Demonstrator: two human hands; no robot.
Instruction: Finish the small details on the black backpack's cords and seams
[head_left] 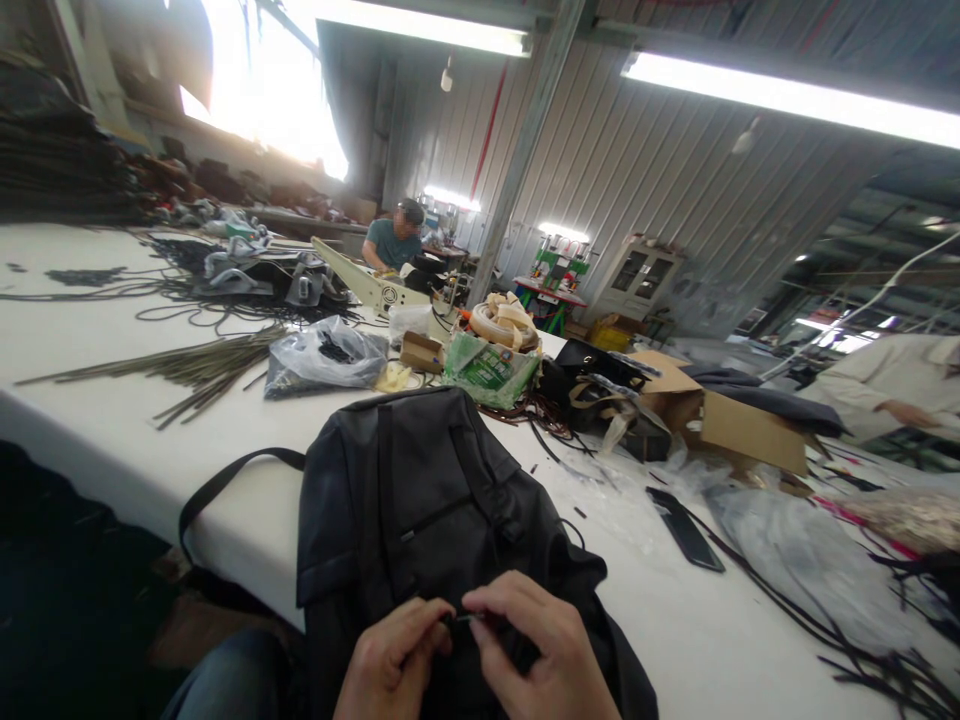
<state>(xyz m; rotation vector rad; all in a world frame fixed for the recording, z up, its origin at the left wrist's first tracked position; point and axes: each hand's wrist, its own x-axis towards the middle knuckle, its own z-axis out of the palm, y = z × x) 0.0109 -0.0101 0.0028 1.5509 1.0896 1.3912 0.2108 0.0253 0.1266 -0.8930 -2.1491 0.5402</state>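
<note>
Black fabric backpack (420, 500), one item, lying flat on the white table (112, 430) with its lower end hanging over the near edge toward my lap; one black strap (225, 480) loops off to the left of my fingers.

Head view, near field. My left hand (394, 665) and right hand (540, 655) meet at the bag's near end, fingertips pinched together on a small dark piece (469, 620), apparently a zipper pull or cord end; it is too small to name with certainty. Both hands are closed in a fine pinch on it, neither hand free.

Progress, as judged: the bag looks fully sewn and assembled, so the work reads as late-stage fitting or finishing of that small piece. Whether the piece is already seated cannot be told; my fingers cover it.

Head view, beyond my fingers. Clear plastic bag of dark parts (322, 360), a bundle of thin rods (202, 365) to its left, a green packet (487, 370), rolled pale webbing (504, 320), an open cardboard box (720, 415). Right of my fingers: a flat black strip (684, 528) and loose plastic sheeting (795, 560).

Other persons: one seated at a far machine (394, 240); a pale sleeve (892, 385) at the right edge.
</note>
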